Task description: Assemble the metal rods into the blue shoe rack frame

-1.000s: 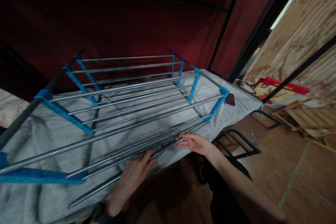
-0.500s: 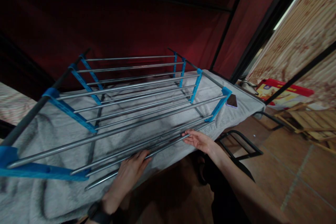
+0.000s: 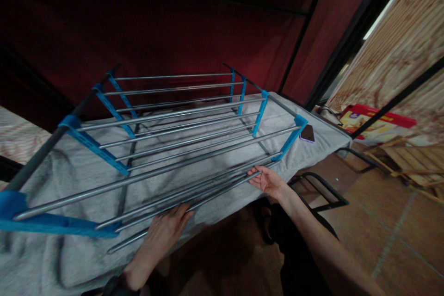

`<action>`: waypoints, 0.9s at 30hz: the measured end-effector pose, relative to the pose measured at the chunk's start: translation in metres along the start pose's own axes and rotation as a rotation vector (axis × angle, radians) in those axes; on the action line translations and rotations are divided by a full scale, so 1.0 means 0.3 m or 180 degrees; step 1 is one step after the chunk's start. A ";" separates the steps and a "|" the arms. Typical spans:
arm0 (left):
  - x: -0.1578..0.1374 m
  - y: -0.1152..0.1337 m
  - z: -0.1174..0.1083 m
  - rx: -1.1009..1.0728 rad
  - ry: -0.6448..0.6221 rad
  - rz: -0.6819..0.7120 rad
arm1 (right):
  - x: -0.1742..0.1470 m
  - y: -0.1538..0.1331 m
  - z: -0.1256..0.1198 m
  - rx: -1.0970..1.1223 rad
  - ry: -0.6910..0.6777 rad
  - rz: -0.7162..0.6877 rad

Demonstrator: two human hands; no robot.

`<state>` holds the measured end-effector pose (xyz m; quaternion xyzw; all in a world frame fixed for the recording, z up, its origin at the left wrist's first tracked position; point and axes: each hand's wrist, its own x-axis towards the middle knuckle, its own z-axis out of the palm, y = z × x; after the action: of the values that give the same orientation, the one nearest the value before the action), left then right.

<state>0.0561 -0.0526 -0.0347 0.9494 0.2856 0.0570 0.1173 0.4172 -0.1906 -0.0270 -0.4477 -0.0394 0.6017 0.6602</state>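
A drying rack [image 3: 180, 120] with several steel rods and blue plastic brackets lies on a grey cloth [image 3: 69, 259] spread over a low bed. Along the near edge lies a loose steel rod [image 3: 215, 194]. My left hand [image 3: 166, 229] rests on that rod near its middle, fingers wrapped over it. My right hand [image 3: 267, 180] holds the rod's right end, palm up, close to the nearest blue bracket [image 3: 289, 141].
A phone [image 3: 307, 133] lies on the cloth at the right corner. A black metal frame [image 3: 322, 192] stands on the tiled floor to the right, with a red box [image 3: 374, 125] and wooden slats [image 3: 412, 159] beyond. A dark red curtain hangs behind.
Both hands have moved the loose rod to the right along the rack's near edge; the right hand went up and right, the left hand slid back slightly.
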 end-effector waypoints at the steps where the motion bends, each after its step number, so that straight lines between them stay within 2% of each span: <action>1: -0.003 -0.003 0.001 0.0027 0.0000 -0.0008 | 0.000 -0.003 -0.001 0.0009 0.0006 0.0002; 11: -0.030 -0.046 0.029 0.0019 0.0044 -0.0117 | -0.002 -0.044 -0.007 0.0189 0.0456 -0.0128; 18: -0.029 -0.044 0.016 0.0124 0.0158 0.0144 | -0.009 -0.043 0.002 0.0233 0.0479 -0.0143; 27: -0.021 -0.024 0.013 -0.0006 0.0144 0.0182 | -0.007 -0.001 0.016 -0.0011 0.0273 -0.0077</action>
<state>0.0477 -0.0511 -0.0404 0.9556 0.2609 0.0821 0.1101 0.4139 -0.1897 -0.0228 -0.4737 -0.0175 0.5740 0.6678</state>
